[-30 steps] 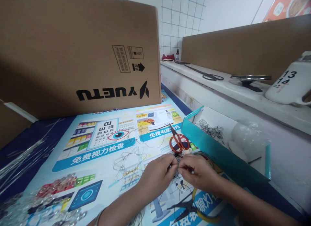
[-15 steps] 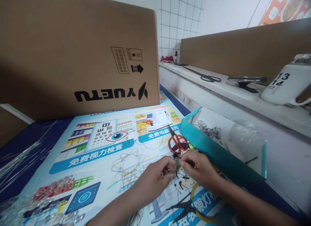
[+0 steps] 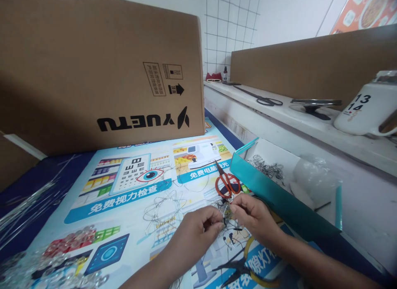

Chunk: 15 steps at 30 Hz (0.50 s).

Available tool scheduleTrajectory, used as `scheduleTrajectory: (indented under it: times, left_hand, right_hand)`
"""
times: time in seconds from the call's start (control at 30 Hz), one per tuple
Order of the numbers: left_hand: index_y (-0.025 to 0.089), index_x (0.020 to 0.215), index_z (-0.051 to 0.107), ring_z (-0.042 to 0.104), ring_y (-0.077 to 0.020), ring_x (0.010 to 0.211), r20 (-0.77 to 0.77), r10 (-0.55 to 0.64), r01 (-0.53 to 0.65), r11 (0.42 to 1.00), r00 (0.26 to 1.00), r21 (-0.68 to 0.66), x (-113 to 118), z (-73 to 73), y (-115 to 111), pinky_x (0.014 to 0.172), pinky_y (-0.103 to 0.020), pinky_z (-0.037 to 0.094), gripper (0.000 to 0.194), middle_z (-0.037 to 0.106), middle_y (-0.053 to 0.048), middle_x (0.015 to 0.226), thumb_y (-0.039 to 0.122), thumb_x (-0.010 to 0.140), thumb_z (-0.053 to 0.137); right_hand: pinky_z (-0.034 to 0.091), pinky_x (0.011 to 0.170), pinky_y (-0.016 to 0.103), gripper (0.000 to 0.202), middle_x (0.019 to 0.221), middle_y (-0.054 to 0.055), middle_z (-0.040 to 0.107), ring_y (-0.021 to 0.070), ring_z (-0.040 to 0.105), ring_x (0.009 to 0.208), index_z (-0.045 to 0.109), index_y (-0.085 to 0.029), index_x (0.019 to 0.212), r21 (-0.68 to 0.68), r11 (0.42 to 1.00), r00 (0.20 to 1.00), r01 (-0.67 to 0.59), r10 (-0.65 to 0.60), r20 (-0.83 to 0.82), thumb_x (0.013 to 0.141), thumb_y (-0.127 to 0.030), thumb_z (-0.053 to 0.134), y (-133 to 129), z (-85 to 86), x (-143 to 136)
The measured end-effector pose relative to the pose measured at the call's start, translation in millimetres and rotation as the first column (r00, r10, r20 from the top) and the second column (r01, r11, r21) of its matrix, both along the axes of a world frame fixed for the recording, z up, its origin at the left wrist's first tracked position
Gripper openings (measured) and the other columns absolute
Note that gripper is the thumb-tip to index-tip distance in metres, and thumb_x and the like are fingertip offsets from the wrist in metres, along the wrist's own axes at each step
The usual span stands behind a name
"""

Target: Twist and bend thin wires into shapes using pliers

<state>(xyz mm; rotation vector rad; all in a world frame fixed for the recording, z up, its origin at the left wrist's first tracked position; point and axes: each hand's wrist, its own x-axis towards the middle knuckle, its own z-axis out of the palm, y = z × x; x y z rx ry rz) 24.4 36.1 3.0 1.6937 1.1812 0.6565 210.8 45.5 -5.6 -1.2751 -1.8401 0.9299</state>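
Note:
My left hand [image 3: 200, 231] is closed in a pinch, with thumb and forefinger on a thin wire [image 3: 225, 210]. Close beside it, my right hand [image 3: 254, 216] pinches the same silvery strand between its fingertips. Something small and shiny sits between the two hands, too small to name. Under the fingers lies a tangle of thin dark wires with small black pieces [image 3: 230, 238]. Just beyond the hands rest red-handled scissors [image 3: 228, 184], tips pointing away. Nearer me lie yellow-handled pliers [image 3: 240, 269] with dark jaws, partly blurred.
Right of my hands stands a teal box [image 3: 279, 200] holding dark wire pieces and a clear plastic bag. Clear beads [image 3: 74, 249] are heaped at the lower left. Loose wire loops [image 3: 164, 210] lie mid-table. A large carton [image 3: 102, 73] blocks the back left; a shelf [image 3: 279, 111] carries a mug [image 3: 362, 107].
My fingertips have drawn slightly apart, so more of the silvery strand shows between them. The view has shifted slightly; the scissors, pliers and box stay where they were.

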Motion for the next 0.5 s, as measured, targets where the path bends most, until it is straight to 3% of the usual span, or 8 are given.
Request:
scheduleTrajectory:
  times: [0.17, 0.27, 0.5]
  left_hand:
    - [0.016, 0.066, 0.052, 0.036, -0.0087, 0.05, 0.134, 0.065, -0.035, 0.976, 0.989, -0.216, 2.7, 5.1, -3.3, 0.048, -0.02, 0.028, 0.014, 0.042, 0.006, 0.055, 0.025, 0.076, 0.052]
    - [0.015, 0.069, 0.055, 0.038, -0.0075, 0.044, 0.215, 0.114, -0.041, 0.948, 0.97, -0.317, 5.1, 8.0, -5.2, 0.046, -0.02, 0.029, 0.015, 0.046, 0.006, 0.052, 0.029, 0.075, 0.054]
    - [0.014, 0.077, 0.058, 0.043, -0.0062, 0.044, 0.312, 0.225, -0.078, 0.903, 0.923, -0.422, 8.4, 10.1, -15.6, 0.044, -0.019, 0.028, 0.02, 0.052, 0.004, 0.06, 0.033, 0.071, 0.062]
  right_hand:
    - [0.033, 0.052, 0.021, 0.016, 0.061, -0.005, 0.044, 0.0095, 0.039, 0.056, 0.049, -0.018, 0.072, -0.009, 1.0, 0.999, -0.007, 0.007, -0.037, 0.085, -0.025, 0.047, -3.2, -0.5, -1.9]
    - [0.034, 0.052, 0.021, 0.015, 0.061, -0.004, 0.045, 0.0095, 0.041, 0.056, 0.051, -0.018, 0.073, 0.015, 1.0, 0.999, 0.001, 0.0, -0.044, 0.085, -0.026, 0.048, -6.0, -0.9, -2.6]
    - [0.037, 0.055, 0.021, 0.01, 0.064, -0.003, 0.05, 0.0105, 0.046, 0.059, 0.052, -0.018, 0.075, 0.132, 0.99, 0.997, 0.041, -0.032, -0.065, 0.083, -0.022, 0.05, -15.4, 0.8, -5.8]
